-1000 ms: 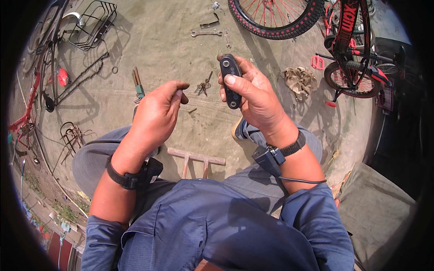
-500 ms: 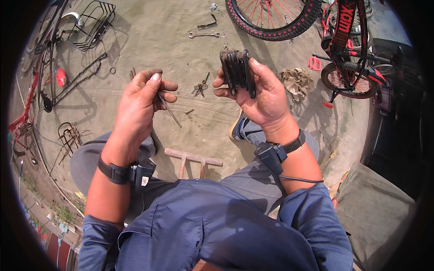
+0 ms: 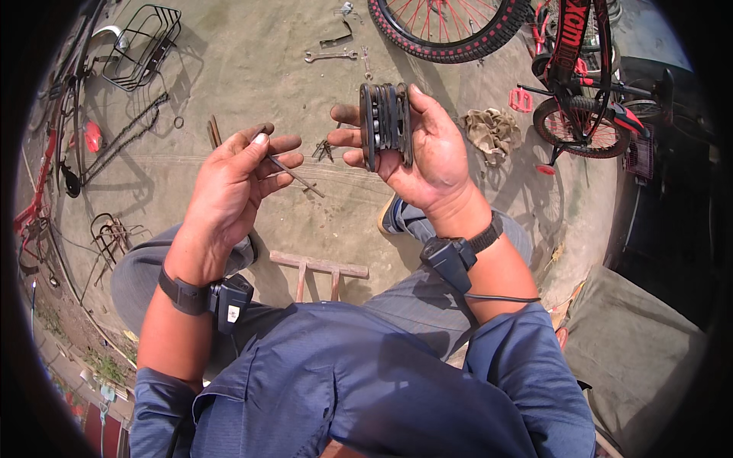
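My left hand point(image 3: 229, 179) pinches a thin dark metal rod point(image 3: 299, 176) between thumb and fingers, with its free end pointing right and slightly toward me. Two brownish rod ends point(image 3: 214, 131) show beyond the knuckles; I cannot tell whether that hand holds them. In my right hand point(image 3: 431, 156) is a palm-sized black stack of plates point(image 3: 386, 126), held upright with the thumb on its right side and the fingers behind. Shiny bits of metal show between the plates. Several small dark metal parts point(image 3: 324, 151) lie on the ground between the hands.
Farther off lie an open-ended wrench point(image 3: 330, 56), a bicycle chain point(image 3: 126, 141), a black wire basket point(image 3: 143, 47) and a crumpled rag point(image 3: 492, 133). A black-and-red bicycle point(image 3: 576, 57) takes up the upper right. By my legs is a small wooden T-shaped frame point(image 3: 319, 265).
My right hand has turned the black stack so its plates now show edge-on with gaps. The rod in my left hand has swung to point more to the right. The view has shifted slightly.
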### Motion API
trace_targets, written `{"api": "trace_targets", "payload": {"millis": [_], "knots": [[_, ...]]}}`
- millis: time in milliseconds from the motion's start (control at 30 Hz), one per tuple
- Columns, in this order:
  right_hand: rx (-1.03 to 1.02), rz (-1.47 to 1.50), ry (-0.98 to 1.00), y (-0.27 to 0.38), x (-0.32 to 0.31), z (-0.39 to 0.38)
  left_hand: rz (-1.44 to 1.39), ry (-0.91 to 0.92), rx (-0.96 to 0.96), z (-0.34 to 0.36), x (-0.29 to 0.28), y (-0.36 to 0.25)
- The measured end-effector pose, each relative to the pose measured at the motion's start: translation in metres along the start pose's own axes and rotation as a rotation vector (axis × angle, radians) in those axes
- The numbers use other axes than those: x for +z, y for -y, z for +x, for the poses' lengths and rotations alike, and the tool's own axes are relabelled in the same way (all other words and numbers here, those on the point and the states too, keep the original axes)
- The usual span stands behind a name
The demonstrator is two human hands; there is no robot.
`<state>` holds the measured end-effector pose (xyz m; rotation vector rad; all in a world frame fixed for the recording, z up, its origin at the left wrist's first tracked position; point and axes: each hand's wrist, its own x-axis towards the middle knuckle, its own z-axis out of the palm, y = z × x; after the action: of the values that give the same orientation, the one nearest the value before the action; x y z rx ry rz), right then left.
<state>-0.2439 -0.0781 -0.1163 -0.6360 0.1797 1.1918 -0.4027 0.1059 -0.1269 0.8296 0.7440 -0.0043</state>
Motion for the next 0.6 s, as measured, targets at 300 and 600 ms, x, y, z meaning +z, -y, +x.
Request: {"api": "trace_targets", "payload": {"millis": [300,600], "knots": [[0.049,-0.010,0.100,-0.003,-0.010,0.002,0.474,0.067,0.246,-0.002,-0.001,0.003],[0.148,-0.104,0.048,-0.011,-0.006,0.000,0.980,0.063,0.592,-0.011,0.006,0.002]]}}
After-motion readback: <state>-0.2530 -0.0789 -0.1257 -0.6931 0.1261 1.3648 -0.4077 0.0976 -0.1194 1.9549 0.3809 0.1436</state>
